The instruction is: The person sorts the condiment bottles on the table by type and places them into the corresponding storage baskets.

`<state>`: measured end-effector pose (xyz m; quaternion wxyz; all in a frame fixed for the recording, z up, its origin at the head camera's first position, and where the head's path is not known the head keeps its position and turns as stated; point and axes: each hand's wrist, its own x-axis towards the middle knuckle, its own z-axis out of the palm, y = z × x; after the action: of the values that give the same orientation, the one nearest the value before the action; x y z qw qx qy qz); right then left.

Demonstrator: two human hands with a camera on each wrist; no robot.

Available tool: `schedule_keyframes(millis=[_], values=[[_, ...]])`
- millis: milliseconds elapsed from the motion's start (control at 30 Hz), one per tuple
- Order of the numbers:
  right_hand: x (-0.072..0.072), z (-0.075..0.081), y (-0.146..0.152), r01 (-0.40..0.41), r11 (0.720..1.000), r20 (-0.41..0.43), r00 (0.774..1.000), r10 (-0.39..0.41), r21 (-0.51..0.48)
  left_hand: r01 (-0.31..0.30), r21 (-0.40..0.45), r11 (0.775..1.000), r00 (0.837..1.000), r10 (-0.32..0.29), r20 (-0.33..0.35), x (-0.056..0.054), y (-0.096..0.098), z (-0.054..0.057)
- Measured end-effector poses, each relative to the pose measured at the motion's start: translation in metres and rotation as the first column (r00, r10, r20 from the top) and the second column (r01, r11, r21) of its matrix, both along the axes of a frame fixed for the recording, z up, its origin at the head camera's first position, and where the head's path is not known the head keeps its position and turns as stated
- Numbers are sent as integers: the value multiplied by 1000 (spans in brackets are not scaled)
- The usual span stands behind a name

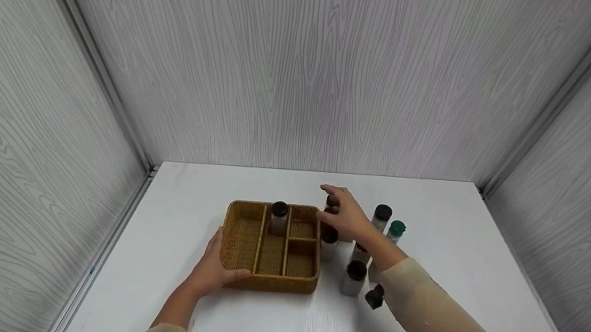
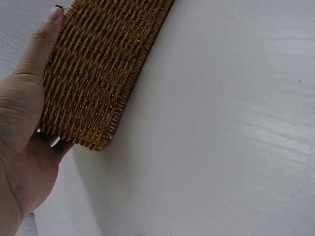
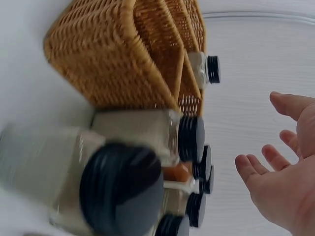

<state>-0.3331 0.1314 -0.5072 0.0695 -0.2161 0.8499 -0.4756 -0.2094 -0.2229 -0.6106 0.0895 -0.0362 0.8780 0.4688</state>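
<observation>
My left hand [image 1: 212, 265] holds the front left corner of a brown wicker basket [image 1: 277, 284], its thumb along the front wall and its fingers on the left side. The basket is divided into compartments. A clear jar with a black lid [image 1: 279, 221] stands upright at the back of the middle one. My right hand [image 1: 347, 218] hovers over several jars beside the basket, with fingers spread and nothing held. In the right wrist view, a gap shows between that hand [image 3: 290, 167] and the black lids [image 3: 191, 139]. Jar contents are hard to make out.
Right of the basket, jars stand close together on the white table [image 1: 159, 250], among them a front jar [image 1: 354, 282] and a green-capped one [image 1: 397, 229]. My right forearm partly covers the group. Wood-grain panels [image 1: 303, 81] enclose the table at the back and sides.
</observation>
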Motion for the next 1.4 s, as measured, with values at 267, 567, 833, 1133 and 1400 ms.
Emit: schedule_keyframes(millis=[267,567,833,1133,1400], values=[[9,2,34,2,1000,21,1000,-2,-17,-8,8,1000,1000,8,21,0,-5,1],[17,-8,56,-2,1000,2,1000,2,-17,-16,22,1000,1000,16,20,1,-6,1],[29,-21,84,10,1000,27,1000,-10,8,-11,19,1000,1000,11,13,2,-6,4],[40,-40,118,49,999,54,997,-49,-11,-8,11,1000,1000,8,11,1,-7,3],[49,-57,136,58,996,92,994,-51,-70,-15,25,1000,1000,15,16,0,-6,1]])
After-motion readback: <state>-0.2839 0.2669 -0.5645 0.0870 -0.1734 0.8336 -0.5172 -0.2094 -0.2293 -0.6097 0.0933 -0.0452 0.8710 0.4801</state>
